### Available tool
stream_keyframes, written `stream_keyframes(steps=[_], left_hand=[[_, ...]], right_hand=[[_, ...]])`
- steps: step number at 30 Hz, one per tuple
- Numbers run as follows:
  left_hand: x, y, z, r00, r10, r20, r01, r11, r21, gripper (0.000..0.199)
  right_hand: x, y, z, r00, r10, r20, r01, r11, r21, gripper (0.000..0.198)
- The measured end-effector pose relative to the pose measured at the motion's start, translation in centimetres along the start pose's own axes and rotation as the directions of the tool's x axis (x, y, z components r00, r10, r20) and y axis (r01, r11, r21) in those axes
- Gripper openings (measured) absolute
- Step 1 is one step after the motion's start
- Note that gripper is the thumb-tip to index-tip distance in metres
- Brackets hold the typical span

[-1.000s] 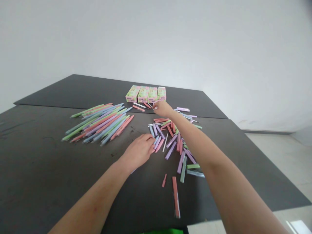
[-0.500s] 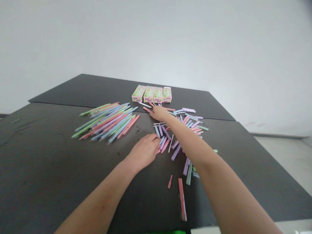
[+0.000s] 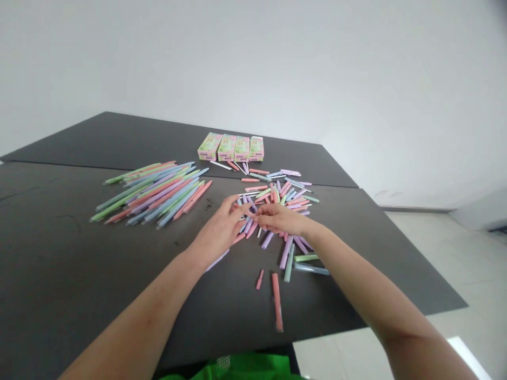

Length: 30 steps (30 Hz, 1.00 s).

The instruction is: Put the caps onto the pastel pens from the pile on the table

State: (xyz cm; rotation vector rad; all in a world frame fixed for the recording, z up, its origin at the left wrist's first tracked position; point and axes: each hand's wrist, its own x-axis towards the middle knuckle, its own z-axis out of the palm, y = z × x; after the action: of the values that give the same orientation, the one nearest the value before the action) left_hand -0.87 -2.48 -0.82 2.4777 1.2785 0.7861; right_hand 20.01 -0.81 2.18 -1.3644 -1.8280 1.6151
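Note:
My left hand (image 3: 222,227) and my right hand (image 3: 277,217) meet with their fingertips close together over a heap of loose pen parts (image 3: 289,195). A lavender pen barrel (image 3: 217,260) sticks out below my left hand, whose fingers are curled around it. My right thumb and fingers are pinched together; what lies between them is too small to make out. Pink, purple, blue and green barrels and white refills spread around both hands. Nearer me lie a short pink pen part (image 3: 260,279) and a longer coral barrel (image 3: 278,303).
Left of the hands, a pile of pens (image 3: 154,192) in several pastel colours lies on the black table (image 3: 59,274). A row of pink-and-green boxes (image 3: 227,147) stands at the back. The table's front edge is close to me, and a white wall rises behind.
My right hand has drawn back from the far parts near the boxes to my left hand. A lavender barrel now shows under my left hand. The view has shifted slightly right.

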Motion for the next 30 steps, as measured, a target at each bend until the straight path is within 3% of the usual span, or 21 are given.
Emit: stream_keyframes(steps=[4, 8, 11, 17, 24, 30], left_hand=[[0.2, -1.4, 0.6, 0.991, 0.129, 0.02, -0.129, 0.992, 0.002, 0.025], [0.2, -1.9, 0.6, 0.991, 0.13, 0.025, -0.132, 0.988, 0.08, 0.027], [0.1, -1.9, 0.5, 0.993, 0.12, 0.005, -0.12, 0.99, 0.076, 0.028], [0.1, -1.4, 0.3, 0.995, 0.102, -0.004, -0.102, 0.994, -0.023, 0.029], [0.1, -1.0, -0.2, 0.998, 0.053, 0.04, -0.053, 0.999, -0.008, 0.029], [0.1, -1.4, -0.2, 0.999, 0.047, 0.028, -0.048, 0.997, 0.056, 0.035]], right_hand=[[0.1, 0.0, 1.5, 0.997, -0.065, -0.05, 0.074, 0.975, 0.211, 0.036], [0.5, 0.9, 1.9, 0.979, -0.153, -0.136, 0.201, 0.832, 0.516, 0.034], [0.4, 1.4, 2.1, 0.975, -0.168, -0.148, 0.224, 0.761, 0.609, 0.031], [0.3, 1.8, 2.4, 0.967, -0.208, -0.145, 0.25, 0.699, 0.67, 0.025], [0.3, 1.9, 2.3, 0.971, -0.195, -0.14, 0.239, 0.721, 0.65, 0.023], [0.0, 1.7, 0.6, 0.92, -0.109, -0.375, 0.324, 0.75, 0.576, 0.013]])
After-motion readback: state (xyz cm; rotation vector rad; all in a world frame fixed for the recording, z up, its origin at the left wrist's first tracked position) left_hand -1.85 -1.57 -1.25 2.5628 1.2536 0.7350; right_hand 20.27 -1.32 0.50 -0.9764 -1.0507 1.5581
